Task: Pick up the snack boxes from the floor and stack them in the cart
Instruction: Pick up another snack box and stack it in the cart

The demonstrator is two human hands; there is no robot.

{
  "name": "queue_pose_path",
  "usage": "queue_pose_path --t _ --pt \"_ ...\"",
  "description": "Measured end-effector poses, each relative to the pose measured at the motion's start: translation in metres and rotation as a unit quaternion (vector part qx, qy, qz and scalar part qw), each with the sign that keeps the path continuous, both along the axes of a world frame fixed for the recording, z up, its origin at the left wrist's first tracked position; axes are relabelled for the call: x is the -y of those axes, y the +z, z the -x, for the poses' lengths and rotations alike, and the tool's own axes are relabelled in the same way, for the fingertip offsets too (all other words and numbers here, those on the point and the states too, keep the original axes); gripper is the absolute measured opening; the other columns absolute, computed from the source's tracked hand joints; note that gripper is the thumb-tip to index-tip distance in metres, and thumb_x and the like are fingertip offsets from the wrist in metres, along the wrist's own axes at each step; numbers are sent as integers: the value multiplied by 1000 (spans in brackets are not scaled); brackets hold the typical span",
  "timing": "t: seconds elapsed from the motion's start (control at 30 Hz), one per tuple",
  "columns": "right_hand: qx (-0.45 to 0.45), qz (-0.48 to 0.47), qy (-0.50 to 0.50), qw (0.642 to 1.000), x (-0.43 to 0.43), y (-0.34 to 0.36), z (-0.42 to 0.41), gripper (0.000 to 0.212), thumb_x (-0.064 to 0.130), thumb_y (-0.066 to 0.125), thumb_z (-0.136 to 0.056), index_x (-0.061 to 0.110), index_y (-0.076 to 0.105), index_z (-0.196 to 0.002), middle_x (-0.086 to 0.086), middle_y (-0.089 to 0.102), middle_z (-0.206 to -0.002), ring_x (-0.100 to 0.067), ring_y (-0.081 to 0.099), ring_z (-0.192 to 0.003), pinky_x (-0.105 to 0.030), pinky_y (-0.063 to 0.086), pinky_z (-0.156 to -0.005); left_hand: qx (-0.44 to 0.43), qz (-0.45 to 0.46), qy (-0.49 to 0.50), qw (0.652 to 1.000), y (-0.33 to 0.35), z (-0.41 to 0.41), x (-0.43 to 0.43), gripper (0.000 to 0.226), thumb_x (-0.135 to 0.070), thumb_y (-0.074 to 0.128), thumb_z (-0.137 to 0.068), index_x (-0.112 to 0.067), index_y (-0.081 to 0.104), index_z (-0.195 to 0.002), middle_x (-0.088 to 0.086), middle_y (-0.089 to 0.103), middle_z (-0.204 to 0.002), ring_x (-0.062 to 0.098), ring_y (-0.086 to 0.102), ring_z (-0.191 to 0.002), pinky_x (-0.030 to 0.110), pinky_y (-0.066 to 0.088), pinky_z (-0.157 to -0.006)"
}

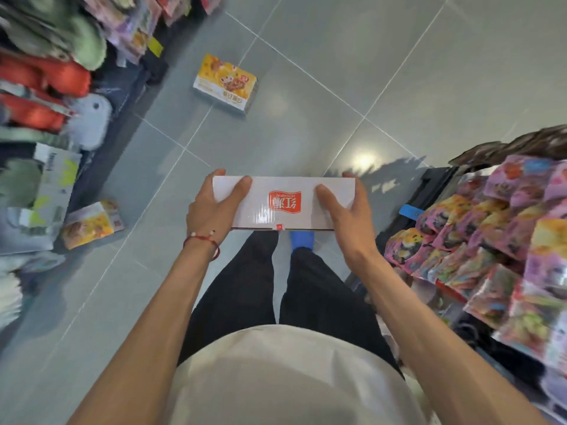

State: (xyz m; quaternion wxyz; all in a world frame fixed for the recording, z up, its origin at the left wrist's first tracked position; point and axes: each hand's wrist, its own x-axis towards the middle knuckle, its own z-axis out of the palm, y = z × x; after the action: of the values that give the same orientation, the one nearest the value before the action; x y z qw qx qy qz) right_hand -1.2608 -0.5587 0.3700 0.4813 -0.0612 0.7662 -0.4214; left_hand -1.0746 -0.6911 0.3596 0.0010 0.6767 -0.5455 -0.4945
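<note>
I hold a long white snack box (pixel 285 204) with a red logo level in front of me, above my legs. My left hand (pixel 214 207) grips its left end, thumb on top and fingers round the far edge. My right hand (pixel 346 210) grips its right end the same way. A yellow snack box (pixel 225 82) lies flat on the grey floor ahead. Another yellow box (pixel 92 223) lies tilted on the floor at the left, against the shelf base. No cart is plainly in view.
Shelves of soft toys and packets (pixel 46 87) line the left side. A display of colourful snack bags (pixel 497 240) stands at the right, with a dark frame and a blue tag (pixel 409 211) beside it. Grey tiled floor (pixel 399 72) stretches ahead.
</note>
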Motion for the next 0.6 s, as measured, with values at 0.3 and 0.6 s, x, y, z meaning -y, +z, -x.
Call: queue_pose_path --t 0.3,0.6 --pt "13 46 117 992 -4 54 -35 63 36 69 -99 28 39 -154 8 59 -131 -3 62 -109 -19 57 -89 -33 83 166 982 78 -68 -85 69 -63 66 -83 -36 41 -141 -6 60 -117 15 63 -102 40 55 -95" --pt "12 72 267 961 1 96 -100 61 38 70 -97 28 43 -151 7 63 -130 1 61 -108 -11 48 -75 -95 155 348 920 117 -132 -150 67 -30 72 -91 -25 39 -149 -4 59 -126 -3 59 -96 2 49 -71"
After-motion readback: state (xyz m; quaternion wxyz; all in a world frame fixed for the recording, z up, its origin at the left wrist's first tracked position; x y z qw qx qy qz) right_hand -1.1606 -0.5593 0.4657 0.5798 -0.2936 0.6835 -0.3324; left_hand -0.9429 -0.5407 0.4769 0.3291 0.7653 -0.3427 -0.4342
